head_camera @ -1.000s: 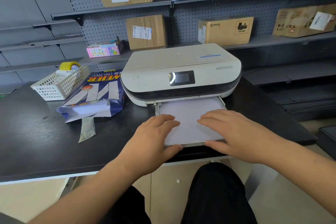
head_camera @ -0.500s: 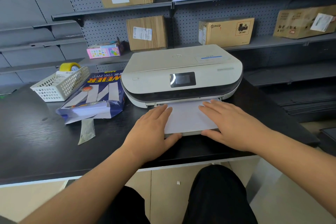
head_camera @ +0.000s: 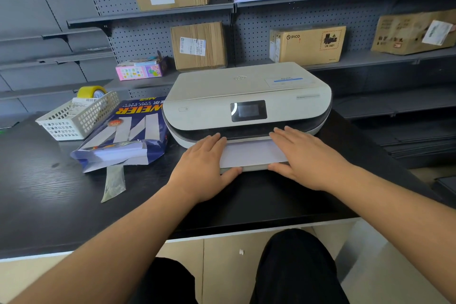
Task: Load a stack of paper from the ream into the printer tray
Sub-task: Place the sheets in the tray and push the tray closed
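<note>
A white printer (head_camera: 246,91) stands on the black table (head_camera: 49,192). Its paper tray (head_camera: 254,168) sticks out a short way at the front, with a stack of white paper (head_camera: 251,153) lying in it. My left hand (head_camera: 202,168) lies on the tray's left side, fingers flat on the paper and thumb against the front edge. My right hand (head_camera: 306,158) holds the right side the same way. The opened blue ream (head_camera: 130,131) lies left of the printer, white sheets showing at its torn end.
A torn strip of wrapper (head_camera: 113,182) lies in front of the ream. A white basket (head_camera: 79,118) with a yellow tape roll (head_camera: 91,91) sits at the far left. Shelves with cardboard boxes (head_camera: 198,45) rise behind the printer. My knees are under the table's front edge.
Both hands have moved away from me and the tray with the paper has slid most of the way into the printer. Much less of the paper shows now.
</note>
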`<action>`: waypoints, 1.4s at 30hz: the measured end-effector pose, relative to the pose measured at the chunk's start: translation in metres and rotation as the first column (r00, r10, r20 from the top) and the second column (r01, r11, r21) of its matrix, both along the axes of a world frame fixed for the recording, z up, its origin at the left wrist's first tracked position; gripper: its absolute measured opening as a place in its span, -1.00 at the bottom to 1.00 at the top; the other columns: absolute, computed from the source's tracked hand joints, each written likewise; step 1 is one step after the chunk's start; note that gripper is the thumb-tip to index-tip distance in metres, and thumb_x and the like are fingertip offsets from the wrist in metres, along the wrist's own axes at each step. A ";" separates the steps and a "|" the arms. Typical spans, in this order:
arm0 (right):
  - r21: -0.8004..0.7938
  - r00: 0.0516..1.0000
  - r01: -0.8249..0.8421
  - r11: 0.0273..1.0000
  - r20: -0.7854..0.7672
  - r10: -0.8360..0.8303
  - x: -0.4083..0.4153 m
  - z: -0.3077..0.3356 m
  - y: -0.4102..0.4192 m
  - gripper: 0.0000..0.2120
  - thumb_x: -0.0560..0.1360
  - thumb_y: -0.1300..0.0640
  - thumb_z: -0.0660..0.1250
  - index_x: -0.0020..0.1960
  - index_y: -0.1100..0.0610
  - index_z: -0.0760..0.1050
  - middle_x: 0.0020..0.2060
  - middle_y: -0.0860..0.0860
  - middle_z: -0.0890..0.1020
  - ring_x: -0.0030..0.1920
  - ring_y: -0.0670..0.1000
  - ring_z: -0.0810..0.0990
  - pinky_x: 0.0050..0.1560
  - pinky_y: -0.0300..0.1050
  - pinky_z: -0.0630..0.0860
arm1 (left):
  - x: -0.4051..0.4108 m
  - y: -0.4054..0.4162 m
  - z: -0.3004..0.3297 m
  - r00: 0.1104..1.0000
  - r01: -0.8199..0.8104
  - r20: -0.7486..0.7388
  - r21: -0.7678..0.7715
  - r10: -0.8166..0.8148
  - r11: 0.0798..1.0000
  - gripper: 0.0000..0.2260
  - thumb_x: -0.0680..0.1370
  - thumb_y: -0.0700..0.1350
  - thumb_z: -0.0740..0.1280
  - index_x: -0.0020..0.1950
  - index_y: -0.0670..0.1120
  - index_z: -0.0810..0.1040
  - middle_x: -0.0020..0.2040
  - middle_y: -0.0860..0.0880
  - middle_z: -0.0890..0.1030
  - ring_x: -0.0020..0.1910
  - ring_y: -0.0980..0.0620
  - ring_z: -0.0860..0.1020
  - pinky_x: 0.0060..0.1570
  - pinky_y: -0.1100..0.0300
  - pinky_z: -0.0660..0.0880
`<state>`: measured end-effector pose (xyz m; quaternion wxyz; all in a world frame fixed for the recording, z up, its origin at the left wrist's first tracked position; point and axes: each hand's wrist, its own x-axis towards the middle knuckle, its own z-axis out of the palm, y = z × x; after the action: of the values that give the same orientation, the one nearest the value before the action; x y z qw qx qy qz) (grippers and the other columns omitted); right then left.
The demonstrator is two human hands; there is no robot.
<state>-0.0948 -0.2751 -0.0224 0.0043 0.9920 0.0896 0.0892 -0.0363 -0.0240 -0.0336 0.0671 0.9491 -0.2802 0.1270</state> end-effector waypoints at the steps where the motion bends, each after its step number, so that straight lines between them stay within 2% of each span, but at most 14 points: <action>1: -0.003 1.000 0.002 1.000 -0.002 -0.002 0.003 0.000 0.000 -0.21 0.56 -0.34 0.10 0.62 0.08 0.01 0.62 0.04 0.11 0.59 0.06 0.05 0.55 0.07 0.13 | 0.002 -0.001 0.000 1.000 -0.004 -0.001 0.002 0.004 1.000 -0.25 0.54 0.39 0.14 0.60 -0.02 0.14 0.62 -0.02 0.17 0.58 -0.03 0.13 0.55 0.03 0.07; 10: -0.007 0.999 0.020 1.000 -0.028 -0.021 0.018 0.004 0.001 -0.22 0.57 -0.34 0.10 0.60 0.12 0.05 0.59 0.08 0.20 0.57 0.11 0.16 0.53 0.05 0.13 | 0.021 -0.003 -0.002 1.000 -0.015 0.019 -0.002 0.015 1.000 -0.25 0.53 0.38 0.15 0.58 -0.06 0.22 0.56 -0.03 0.29 0.53 -0.04 0.23 0.51 0.03 0.15; 19: -0.009 0.998 0.025 1.000 0.065 -0.024 0.028 0.002 0.004 -0.37 0.56 -0.28 0.20 0.44 0.15 0.34 0.34 0.06 0.50 0.31 0.10 0.45 0.31 0.01 0.42 | 0.032 -0.006 -0.005 0.999 -0.006 0.048 -0.036 0.008 0.999 -0.34 0.54 0.30 0.25 0.50 -0.09 0.34 0.45 -0.05 0.42 0.41 -0.07 0.38 0.43 0.04 0.29; 31: -0.055 0.985 0.065 0.996 0.166 -0.055 0.033 -0.001 0.007 -0.48 0.55 -0.27 0.21 0.29 0.10 0.47 0.17 0.03 0.58 0.14 0.09 0.54 0.07 0.04 0.55 | 0.043 -0.008 -0.011 0.993 -0.020 0.110 -0.078 0.029 0.997 -0.44 0.52 0.26 0.32 0.40 -0.05 0.44 0.28 -0.03 0.53 0.28 -0.09 0.47 0.30 0.01 0.42; 42: -0.049 0.952 0.150 0.987 0.276 -0.131 0.041 -0.009 0.017 -0.62 0.55 -0.19 0.26 0.12 0.11 0.52 -0.02 0.03 0.61 -0.03 0.09 0.56 -0.10 0.00 0.51 | 0.044 -0.017 -0.013 0.985 -0.066 0.149 -0.157 0.089 0.985 -0.61 0.51 0.15 0.38 0.22 -0.06 0.53 0.12 -0.05 0.57 0.13 -0.13 0.51 0.09 -0.02 0.49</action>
<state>-0.0543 -0.2579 -0.0309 0.0574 0.9734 0.0202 0.2207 0.0074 -0.0406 -0.0466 0.1117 0.9387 -0.2369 0.2242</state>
